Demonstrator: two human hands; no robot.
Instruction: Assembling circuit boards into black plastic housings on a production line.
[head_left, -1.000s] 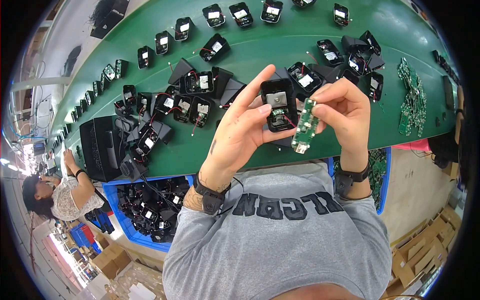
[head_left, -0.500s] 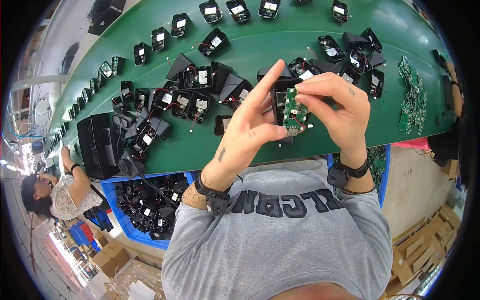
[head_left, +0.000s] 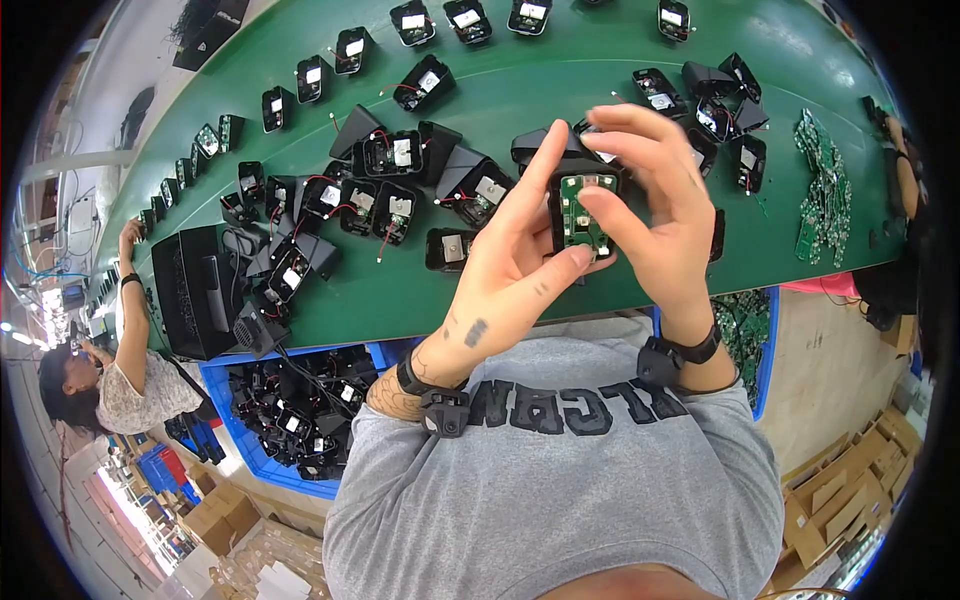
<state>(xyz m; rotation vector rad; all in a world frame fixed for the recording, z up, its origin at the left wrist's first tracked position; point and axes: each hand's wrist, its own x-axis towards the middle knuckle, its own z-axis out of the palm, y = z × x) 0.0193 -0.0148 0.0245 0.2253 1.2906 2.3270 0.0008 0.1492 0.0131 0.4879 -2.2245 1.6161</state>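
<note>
In front of me my left hand (head_left: 508, 268) holds a black plastic housing (head_left: 553, 215), its thumb over the near edge and its index finger stretched along the far left. A green circuit board (head_left: 578, 218) lies inside the housing, face up. My right hand (head_left: 668, 225) is at the housing's right, its thumb on or just over the board's upper part. Its other fingers are apart and curved above the far end, slightly blurred. Around them on the green table (head_left: 480, 290) lie several similar black housings (head_left: 396, 205) with red wires and white labels.
A heap of green circuit boards (head_left: 822, 190) lies at the right. Blue bins (head_left: 262, 470) stand below the table edge, the left one full of black parts. A black box (head_left: 190, 290) stands at the left. Housings line the far side; a co-worker (head_left: 130, 370) reaches in at the left.
The circuit board has gone from my right fingers' pinch into the housing, now lying flat in it. My right fingers have spread and lifted. The co-worker's arm has reached farther along the table.
</note>
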